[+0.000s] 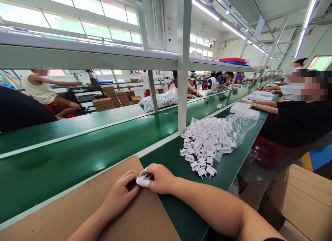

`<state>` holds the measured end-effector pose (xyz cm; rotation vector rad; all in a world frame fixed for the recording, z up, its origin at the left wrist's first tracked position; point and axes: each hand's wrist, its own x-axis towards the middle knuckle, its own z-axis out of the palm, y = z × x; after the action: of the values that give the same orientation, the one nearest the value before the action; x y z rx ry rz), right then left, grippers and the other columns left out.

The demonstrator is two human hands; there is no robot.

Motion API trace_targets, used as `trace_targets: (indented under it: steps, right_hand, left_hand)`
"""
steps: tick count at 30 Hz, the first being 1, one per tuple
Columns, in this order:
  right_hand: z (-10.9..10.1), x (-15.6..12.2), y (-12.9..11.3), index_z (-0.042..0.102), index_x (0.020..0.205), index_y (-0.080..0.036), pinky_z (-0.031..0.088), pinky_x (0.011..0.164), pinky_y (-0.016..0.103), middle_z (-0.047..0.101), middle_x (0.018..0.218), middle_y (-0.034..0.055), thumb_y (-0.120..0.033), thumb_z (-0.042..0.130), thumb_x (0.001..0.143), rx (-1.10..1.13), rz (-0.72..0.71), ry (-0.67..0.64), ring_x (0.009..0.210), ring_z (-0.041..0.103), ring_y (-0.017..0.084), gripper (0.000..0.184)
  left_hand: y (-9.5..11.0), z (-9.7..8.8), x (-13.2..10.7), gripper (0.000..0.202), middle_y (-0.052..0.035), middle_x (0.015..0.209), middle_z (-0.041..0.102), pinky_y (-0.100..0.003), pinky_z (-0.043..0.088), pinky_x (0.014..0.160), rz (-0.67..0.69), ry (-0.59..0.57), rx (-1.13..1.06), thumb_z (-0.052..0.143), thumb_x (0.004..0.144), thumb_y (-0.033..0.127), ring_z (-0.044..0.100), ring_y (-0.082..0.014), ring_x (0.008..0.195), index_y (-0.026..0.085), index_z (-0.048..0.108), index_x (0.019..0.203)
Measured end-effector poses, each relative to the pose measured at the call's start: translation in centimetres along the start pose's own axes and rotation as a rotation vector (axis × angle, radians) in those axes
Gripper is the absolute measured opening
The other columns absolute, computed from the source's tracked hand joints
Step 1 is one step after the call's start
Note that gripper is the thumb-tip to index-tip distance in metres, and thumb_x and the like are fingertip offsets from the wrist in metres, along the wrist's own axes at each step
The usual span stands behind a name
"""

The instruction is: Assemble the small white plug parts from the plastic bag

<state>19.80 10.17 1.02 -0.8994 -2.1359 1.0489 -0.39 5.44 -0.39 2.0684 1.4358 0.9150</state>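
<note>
Close together over a brown cardboard sheet (103, 203), my two hands meet at a small white plug piece (143, 181). My right hand (161, 178) pinches it; white wrapping seems to cover some of its fingertips, and thin pins appear to show there. The fingers of my left hand (123, 192) are bent, with thumb and fingertips closed against the left end of the piece. Its far side is hidden by the fingers. Beyond my right hand, a heap of white two-pin plugs (199, 147) spills from a clear plastic bag (240, 125) on the green bench.
A green conveyor belt (85, 158) runs beyond the cardboard. A metal post (183, 95) rises beside the plug heap and supports a shelf (103, 59). Cardboard boxes (306, 199) stand at right. A co-worker in a black top (303, 119) sits farther along the bench.
</note>
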Motion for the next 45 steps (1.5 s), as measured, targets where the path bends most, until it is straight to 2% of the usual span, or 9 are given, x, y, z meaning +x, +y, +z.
trace_targets:
  steps: [13, 27, 45]
  right_hand:
    - [0.10, 0.06, 0.14, 0.075, 0.100, -0.021, 0.053, 0.073, 0.024, 0.068, 0.095, 0.0018, -0.029, 0.084, 0.078, 0.026, -0.009, 0.003, 0.080, 0.066, 0.015, 0.025]
    - [0.06, 0.03, 0.08, 0.075, 0.102, -0.022, 0.053, 0.074, 0.024, 0.069, 0.097, 0.0024, -0.034, 0.083, 0.079, 0.009, -0.002, 0.002, 0.082, 0.067, 0.016, 0.027]
    - [0.00, 0.06, 0.09, 0.076, 0.102, -0.022, 0.054, 0.074, 0.024, 0.068, 0.096, 0.0021, -0.033, 0.084, 0.079, 0.005, -0.006, -0.006, 0.082, 0.067, 0.016, 0.027]
  left_hand:
    - [-0.15, 0.06, 0.02, 0.018, -0.0073, 0.116, 0.069, -0.031, 0.055, 0.088, 0.005, 0.008, -0.024, 0.057, 0.089, 0.033, 0.067, -0.0227, 0.100, 0.022, 0.070, 0.095]
    - [-0.02, -0.01, 0.03, 0.019, -0.0083, 0.117, 0.068, -0.033, 0.053, 0.090, -0.021, -0.015, -0.037, 0.057, 0.090, 0.033, 0.065, -0.0233, 0.102, 0.021, 0.070, 0.098]
    - [0.42, -0.07, 0.11, 0.019, -0.0082, 0.115, 0.069, -0.032, 0.055, 0.090, -0.005, 0.001, -0.045, 0.058, 0.090, 0.034, 0.067, -0.0234, 0.101, 0.022, 0.071, 0.097]
